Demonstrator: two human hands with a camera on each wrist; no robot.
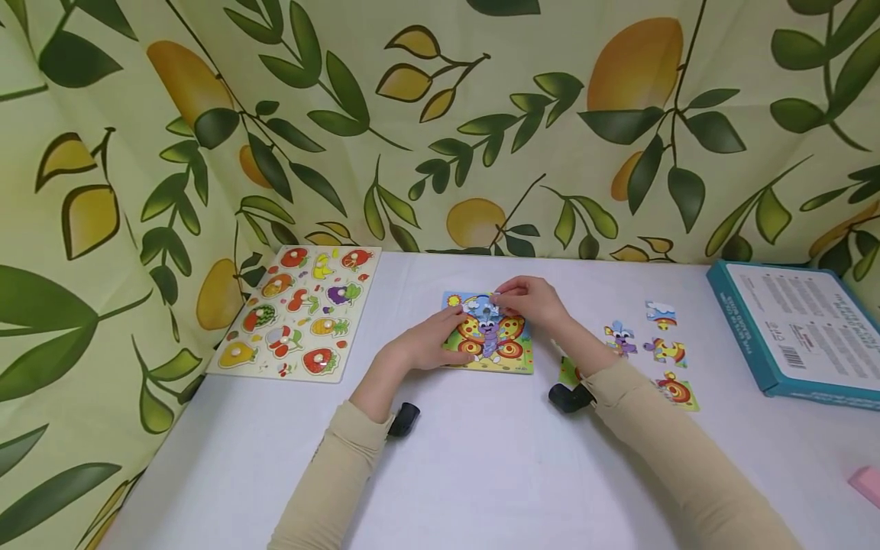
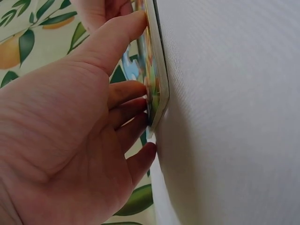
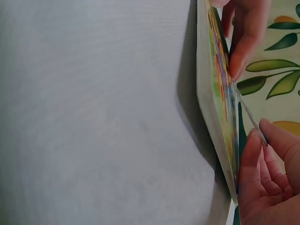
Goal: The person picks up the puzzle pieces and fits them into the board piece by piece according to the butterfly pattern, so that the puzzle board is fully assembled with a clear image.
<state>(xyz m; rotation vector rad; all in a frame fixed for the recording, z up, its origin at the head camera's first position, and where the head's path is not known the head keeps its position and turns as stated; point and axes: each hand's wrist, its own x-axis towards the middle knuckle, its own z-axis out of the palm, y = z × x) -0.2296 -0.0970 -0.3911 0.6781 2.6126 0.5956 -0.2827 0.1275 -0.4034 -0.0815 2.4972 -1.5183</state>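
Observation:
A square butterfly puzzle board (image 1: 520, 360) lies in the middle of the table. My left hand (image 1: 422, 341) rests on its left side, thumb near the lower edge and fingers toward the upper left. In the left wrist view those fingers (image 2: 129, 93) are only slightly bent and touch the board. At the board's upper right, my right hand (image 1: 535, 301) pinches a puzzle piece (image 3: 252, 117) between thumb and fingers. The right wrist view shows that piece edge-on, tilted up from the board. Its printed side is partly hidden by the fingers.
Several loose puzzle pieces (image 1: 667, 352) lie to the right, one partly behind the right forearm. A fruit peg board (image 1: 302, 284) stands at the left. A teal-edged box (image 1: 797, 321) lies at the far right, with a pink block (image 1: 868, 483) near the table's right side.

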